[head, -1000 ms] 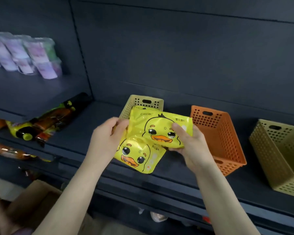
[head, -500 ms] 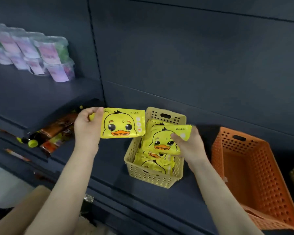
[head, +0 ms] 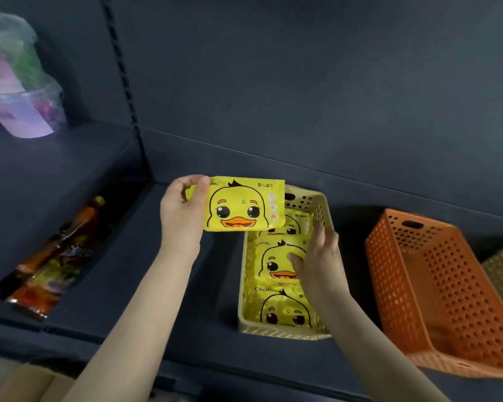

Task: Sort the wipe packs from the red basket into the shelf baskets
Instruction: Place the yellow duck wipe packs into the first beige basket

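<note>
From the head camera I see a dark, matt metal shelf. On it stands a cream plastic basket, rectangular, with walls full of small round holes. Glossy yellow wipe packs lie flat inside it, each printed with a duck face.

The right hand lies on the top pack in the basket, with the thumb pressing on the duck and the fingers nearly straight along the right wall. The left hand pinches another pack by its left edge and holds it upright over the far left corner of the basket.

Just right stands an orange basket, also perforated. Shiny snack bags lie at the left.

Half a second ago the right hand held its pack tilted above the basket; now this pack is down on the others. The left hand's pack has stayed in the air.
</note>
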Demonstrator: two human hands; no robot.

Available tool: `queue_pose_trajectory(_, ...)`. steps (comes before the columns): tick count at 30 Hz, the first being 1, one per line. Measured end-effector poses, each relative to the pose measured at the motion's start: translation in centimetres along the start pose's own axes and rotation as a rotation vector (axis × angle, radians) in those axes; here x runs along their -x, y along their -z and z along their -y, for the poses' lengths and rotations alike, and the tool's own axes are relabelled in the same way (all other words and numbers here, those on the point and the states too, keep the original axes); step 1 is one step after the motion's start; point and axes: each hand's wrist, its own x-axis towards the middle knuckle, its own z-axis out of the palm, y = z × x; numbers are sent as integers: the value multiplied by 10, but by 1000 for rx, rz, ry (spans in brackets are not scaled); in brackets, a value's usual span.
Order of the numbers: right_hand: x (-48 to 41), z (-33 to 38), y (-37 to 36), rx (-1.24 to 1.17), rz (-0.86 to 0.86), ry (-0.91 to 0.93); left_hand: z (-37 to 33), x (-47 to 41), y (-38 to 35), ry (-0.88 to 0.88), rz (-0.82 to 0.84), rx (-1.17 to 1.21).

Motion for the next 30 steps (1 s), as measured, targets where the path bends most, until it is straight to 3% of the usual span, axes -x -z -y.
queue_pose_trajectory(2, 4, -6, -8, 230, -18, 136, 1, -6, -4, 2, 39, 0)
queue_pose_trajectory(4, 2, -10, -12, 305, 42, 221, 2, -12, -7, 14, 70, -2)
queue_pose_trajectory(8, -9, -8, -23, 130, 442, 131, 4, -20, -11, 40, 119, -21)
queue_pose_trajectory(12, -19, -9, -31, 121, 510, 144, 5, -23, -10, 68, 130, -6)
queue_pose_trajectory(15, -23, -4, -22, -77, 436, 120, 7, -21, -9, 99, 126, 24)
queue_pose_trajectory(18, -26, 12, 8, -540, 221, -30, 8, -17, -8, 100, 140, 28)
queue_pose_trajectory(21, -34, 16, 38, -1103, 386, -153, 11, -2, -16, 95, 230, 19)
queue_pose_trajectory(23, -32, 19, 48, -1097, 418, -102, 13, 10, -23, 65, 293, -24)
queue_pose_trajectory(25, -33, 15, 50, -977, 291, -24, 14, 17, -27, -4, 347, -78)
queue_pose_trajectory(27, -31, 1, 57, -1012, 208, -9, 15, 19, -27, -91, 435, -163)
queue_pose_trajectory(30, -26, -26, 78, -986, 225, -39, 21, 12, -29, -64, 537, -229)
